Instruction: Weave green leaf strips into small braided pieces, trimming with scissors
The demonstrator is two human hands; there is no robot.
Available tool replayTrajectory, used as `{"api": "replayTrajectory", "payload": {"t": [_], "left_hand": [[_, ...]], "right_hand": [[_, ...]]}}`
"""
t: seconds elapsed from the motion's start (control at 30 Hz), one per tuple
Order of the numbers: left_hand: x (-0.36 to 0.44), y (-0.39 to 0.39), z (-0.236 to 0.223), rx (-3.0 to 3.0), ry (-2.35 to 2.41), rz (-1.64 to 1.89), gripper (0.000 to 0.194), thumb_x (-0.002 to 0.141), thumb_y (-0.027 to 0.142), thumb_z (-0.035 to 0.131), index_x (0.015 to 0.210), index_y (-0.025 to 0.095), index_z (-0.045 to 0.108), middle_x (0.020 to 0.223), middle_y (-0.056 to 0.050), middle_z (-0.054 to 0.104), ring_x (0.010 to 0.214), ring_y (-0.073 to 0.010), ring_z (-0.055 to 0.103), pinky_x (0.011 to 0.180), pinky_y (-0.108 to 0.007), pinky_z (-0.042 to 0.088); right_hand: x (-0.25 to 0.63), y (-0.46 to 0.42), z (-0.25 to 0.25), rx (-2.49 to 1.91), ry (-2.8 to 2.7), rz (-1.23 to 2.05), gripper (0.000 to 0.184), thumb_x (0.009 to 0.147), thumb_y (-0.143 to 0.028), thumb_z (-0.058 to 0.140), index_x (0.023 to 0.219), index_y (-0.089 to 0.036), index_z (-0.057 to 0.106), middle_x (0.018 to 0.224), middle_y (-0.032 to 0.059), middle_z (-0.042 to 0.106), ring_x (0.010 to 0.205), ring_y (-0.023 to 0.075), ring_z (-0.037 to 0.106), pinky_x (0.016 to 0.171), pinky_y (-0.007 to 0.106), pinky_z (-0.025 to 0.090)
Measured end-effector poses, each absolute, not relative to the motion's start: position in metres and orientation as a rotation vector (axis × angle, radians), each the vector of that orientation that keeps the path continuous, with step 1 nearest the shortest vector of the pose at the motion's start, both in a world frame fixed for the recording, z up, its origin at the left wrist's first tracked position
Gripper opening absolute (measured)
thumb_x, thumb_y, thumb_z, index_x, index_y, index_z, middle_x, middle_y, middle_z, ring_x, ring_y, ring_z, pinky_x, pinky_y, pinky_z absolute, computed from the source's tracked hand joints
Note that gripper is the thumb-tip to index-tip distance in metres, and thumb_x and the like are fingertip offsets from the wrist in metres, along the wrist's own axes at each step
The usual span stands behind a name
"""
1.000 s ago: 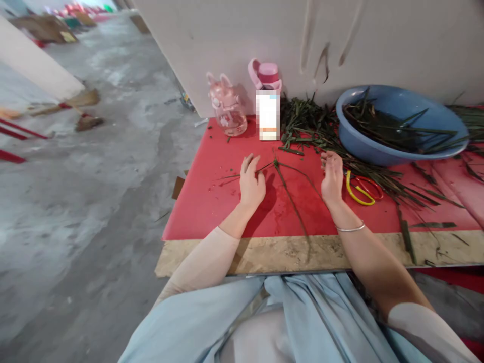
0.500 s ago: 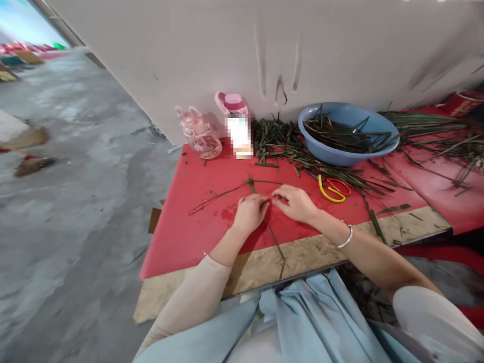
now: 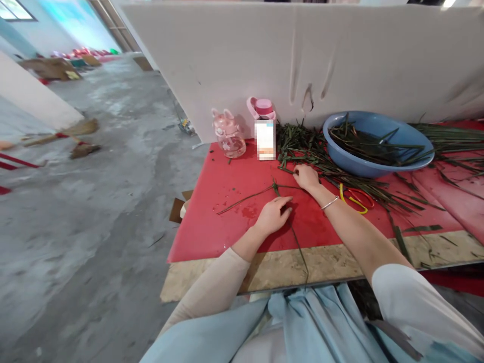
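A knotted piece of dark green leaf strips (image 3: 275, 186) lies on the red table cover, thin strands spreading left, right and toward me. Just below its knot, my left hand (image 3: 273, 217) hovers over or rests on the near strand, thumb and fingers apart, holding nothing I can see. Farther back, my right hand (image 3: 307, 177) has its fingers curled at the right end of a short leaf piece (image 3: 286, 170), seemingly pinching it. The fingertips are partly hidden. Scissors (image 3: 355, 198) with yellow and red handles lie right of my right wrist.
A blue basin (image 3: 378, 169) holds leaf strips in water. Cut leaf pieces (image 3: 298, 141) are heaped beside it, with long strips (image 3: 381, 187) in front. A pink clear bottle (image 3: 229, 138), a pink-lidded bottle (image 3: 263, 107) and a blurred-out screen (image 3: 265, 141) stand against the white panel (image 3: 242, 55).
My hands were apart, came together over the near strand, then separated again. The right hand has moved back to the short leaf piece; the left stays near the knot, its fingers now opened.
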State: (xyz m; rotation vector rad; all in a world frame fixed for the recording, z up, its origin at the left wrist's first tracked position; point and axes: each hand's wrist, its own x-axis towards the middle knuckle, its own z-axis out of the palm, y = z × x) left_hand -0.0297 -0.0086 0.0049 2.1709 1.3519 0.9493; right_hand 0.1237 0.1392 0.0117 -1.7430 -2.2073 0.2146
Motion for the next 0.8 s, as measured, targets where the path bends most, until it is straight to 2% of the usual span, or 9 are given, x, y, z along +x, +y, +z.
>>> {"api": "replayTrajectory", "payload": {"t": [0.1, 0.17, 0.27, 0.37, 0.47, 0.57, 0.7, 0.8], "left_hand": [[-0.029, -0.010, 0.006, 2.082, 1.391, 1.124, 0.035, 0.083, 0.021, 0.052, 0.117, 0.019, 0.060, 0.115, -0.010, 0.065, 0.109, -0.0213, 0.057, 0.098, -0.039, 0.044], [-0.030, -0.009, 0.007, 1.963, 1.462, 1.260, 0.032, 0.084, 0.021, 0.052, 0.114, 0.018, 0.062, 0.108, -0.010, 0.067, 0.102, -0.0201, 0.059, 0.094, -0.038, 0.046], [-0.029, -0.005, 0.012, 1.684, 1.485, 1.396, 0.031, 0.084, 0.025, 0.052, 0.112, 0.017, 0.063, 0.094, -0.008, 0.068, 0.083, -0.0160, 0.061, 0.080, -0.032, 0.049], [-0.021, 0.002, 0.018, 1.297, 1.345, 1.432, 0.034, 0.083, 0.032, 0.055, 0.113, 0.015, 0.061, 0.089, -0.006, 0.068, 0.066, -0.0110, 0.057, 0.063, -0.025, 0.047], [-0.011, 0.010, 0.023, 0.981, 1.140, 1.393, 0.041, 0.077, 0.040, 0.063, 0.110, 0.016, 0.060, 0.079, -0.001, 0.065, 0.050, -0.0059, 0.047, 0.047, -0.020, 0.037], [-0.011, 0.014, 0.024, 0.845, 1.045, 1.428, 0.042, 0.066, 0.043, 0.073, 0.096, 0.015, 0.063, 0.062, 0.005, 0.055, 0.046, -0.0044, 0.043, 0.046, -0.018, 0.035], [-0.021, 0.010, 0.023, 0.801, 0.931, 1.397, 0.049, 0.061, 0.041, 0.078, 0.102, 0.017, 0.064, 0.076, 0.001, 0.064, 0.055, -0.0060, 0.052, 0.052, -0.020, 0.042], [-0.025, 0.007, 0.022, 0.783, 0.862, 1.314, 0.047, 0.062, 0.036, 0.079, 0.103, 0.018, 0.065, 0.079, 0.000, 0.066, 0.057, -0.0068, 0.055, 0.054, -0.021, 0.044]], "right_hand": [[0.132, 0.131, 0.009, -1.742, -2.173, 0.279, 0.018, 0.079, -0.025, 0.055, 0.092, -0.020, 0.067, 0.096, 0.0070, 0.070, 0.090, 0.0207, 0.061, 0.079, 0.030, 0.044], [0.138, 0.122, 0.009, -1.720, -2.135, 0.305, 0.017, 0.078, -0.023, 0.054, 0.089, -0.020, 0.067, 0.092, 0.0067, 0.070, 0.087, 0.0204, 0.062, 0.077, 0.030, 0.044], [0.142, 0.102, 0.015, -1.572, -1.996, 0.328, 0.016, 0.078, -0.020, 0.051, 0.088, -0.019, 0.064, 0.089, 0.0070, 0.068, 0.081, 0.0193, 0.061, 0.077, 0.030, 0.045], [0.136, 0.072, 0.025, -1.273, -1.789, 0.450, 0.016, 0.080, -0.024, 0.050, 0.092, -0.019, 0.059, 0.086, 0.0049, 0.065, 0.077, 0.0165, 0.060, 0.074, 0.028, 0.047], [0.124, 0.041, 0.029, -1.059, -1.582, 0.752, 0.017, 0.078, -0.031, 0.057, 0.091, -0.020, 0.054, 0.081, 0.0007, 0.060, 0.065, 0.0124, 0.058, 0.063, 0.025, 0.049], [0.116, 0.022, 0.024, -0.945, -1.344, 1.158, 0.028, 0.071, -0.033, 0.066, 0.090, -0.021, 0.049, 0.075, -0.0039, 0.055, 0.055, 0.0094, 0.056, 0.049, 0.022, 0.048], [0.116, 0.017, 0.014, -0.785, -1.108, 1.653, 0.044, 0.063, -0.032, 0.074, 0.095, -0.023, 0.045, 0.072, -0.0068, 0.056, 0.050, 0.0085, 0.056, 0.039, 0.018, 0.043], [0.119, 0.016, 0.012, -0.741, -1.109, 1.839, 0.045, 0.066, -0.036, 0.074, 0.097, -0.023, 0.044, 0.073, -0.0056, 0.058, 0.050, 0.0093, 0.058, 0.039, 0.018, 0.043]]}}
